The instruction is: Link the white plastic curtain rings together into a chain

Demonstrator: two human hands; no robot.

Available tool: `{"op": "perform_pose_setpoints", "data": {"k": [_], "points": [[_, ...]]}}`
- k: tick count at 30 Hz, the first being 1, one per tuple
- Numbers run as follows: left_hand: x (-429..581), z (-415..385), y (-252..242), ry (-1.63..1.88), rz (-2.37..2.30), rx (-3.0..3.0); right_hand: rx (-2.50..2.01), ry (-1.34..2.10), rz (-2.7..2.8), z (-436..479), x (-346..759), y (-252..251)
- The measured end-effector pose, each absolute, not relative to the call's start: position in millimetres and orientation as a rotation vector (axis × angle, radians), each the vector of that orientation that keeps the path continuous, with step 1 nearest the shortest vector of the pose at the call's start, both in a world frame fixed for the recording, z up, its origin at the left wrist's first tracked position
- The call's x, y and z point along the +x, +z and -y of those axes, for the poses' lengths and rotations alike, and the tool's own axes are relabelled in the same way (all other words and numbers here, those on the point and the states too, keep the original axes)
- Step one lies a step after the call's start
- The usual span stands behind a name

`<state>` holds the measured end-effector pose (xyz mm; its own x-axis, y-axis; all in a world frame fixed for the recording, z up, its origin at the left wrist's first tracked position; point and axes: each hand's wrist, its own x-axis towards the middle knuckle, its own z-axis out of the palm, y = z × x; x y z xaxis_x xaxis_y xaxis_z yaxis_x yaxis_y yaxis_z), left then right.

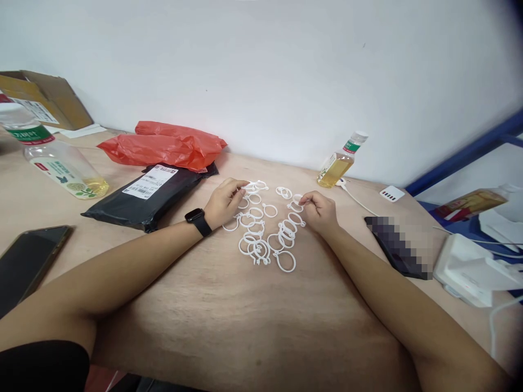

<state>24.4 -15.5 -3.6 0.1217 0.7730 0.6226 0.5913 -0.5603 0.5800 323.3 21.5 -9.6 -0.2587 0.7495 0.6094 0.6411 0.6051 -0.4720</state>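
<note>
Many white plastic curtain rings, each with a small eyelet, lie loosely in two uneven groups on the wooden table. My left hand, a black watch at its wrist, is at the far end of the left group. Its thumb and fingertips close on the edge of a white ring there. Across from it, my right hand has its fingers curled, thumb and forefinger pinching the edge of a ring at the far end of the right group. Nearest me, a single ring lies flat.
Left of the rings are a black parcel, a red plastic bag, a drink bottle, a phone and a cardboard box. Another bottle, a white USB charger and a dark, partly blurred-out device sit right.
</note>
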Motion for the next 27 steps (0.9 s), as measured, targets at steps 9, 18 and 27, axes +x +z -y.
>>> {"op": "perform_pose_setpoints", "data": {"k": [9,18,27], "points": [[25.6,18.1,-6.5,1.415,-1.347,2.069,-0.995,0.144,2.009,-25.3,326.0,-11.2],[25.2,18.2,-4.9,1.495,-1.304,2.135,-1.007,0.28,2.007,-24.2,325.3,-13.7],[23.9,17.8,-5.1,1.438,-1.219,2.194,-1.195,0.145,2.261,-48.1,329.1,-25.7]]}}
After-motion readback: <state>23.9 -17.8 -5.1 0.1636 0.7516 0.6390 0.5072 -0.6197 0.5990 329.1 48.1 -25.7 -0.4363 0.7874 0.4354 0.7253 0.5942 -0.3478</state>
